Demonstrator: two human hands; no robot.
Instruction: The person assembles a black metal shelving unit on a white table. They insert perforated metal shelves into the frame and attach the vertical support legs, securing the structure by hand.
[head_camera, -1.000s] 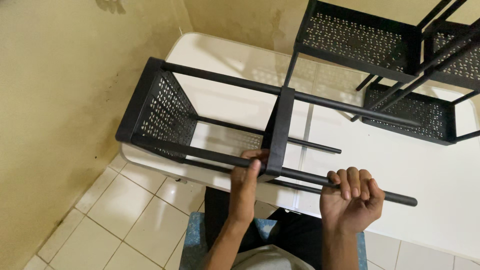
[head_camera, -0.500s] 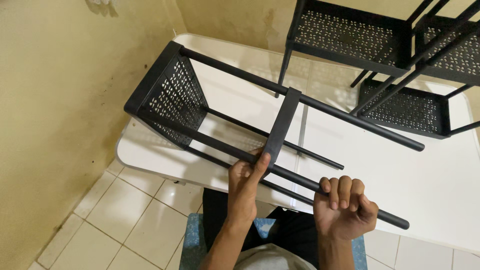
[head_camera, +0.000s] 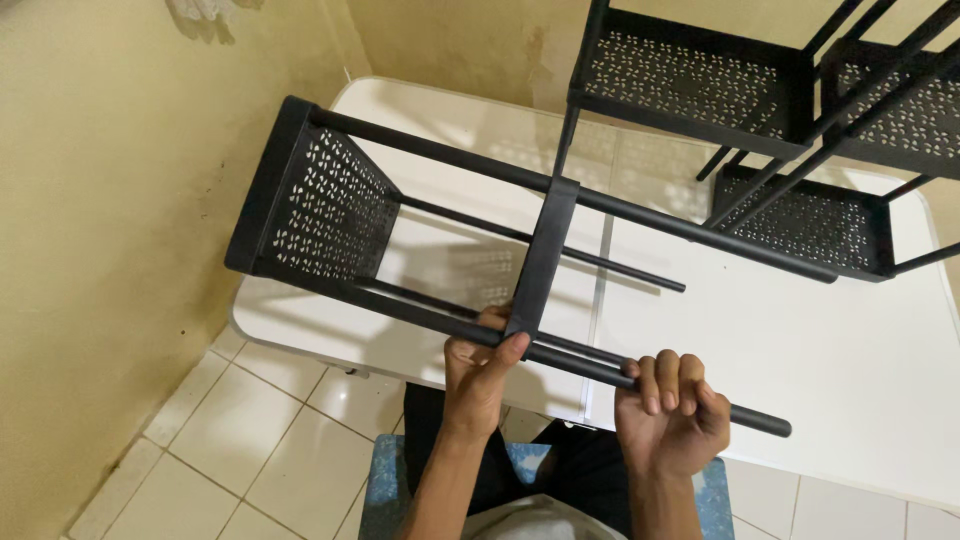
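Note:
A black metal rack frame lies on its side over the white table, its perforated shelf facing left and several long rods running to the right. My left hand grips the near rod where a flat black crossbar meets it. My right hand is wrapped around the same near rod, closer to its free end. Both hands hold the frame tilted above the table's front edge.
A second black rack with several perforated shelves lies at the back right of the table. A yellow wall runs along the left. White floor tiles show below, and a blue seat is under me.
The frame has swung, its shelf end lifting and turning further from the wall. Both hands kept their grip on the near rod and shifted slightly right.

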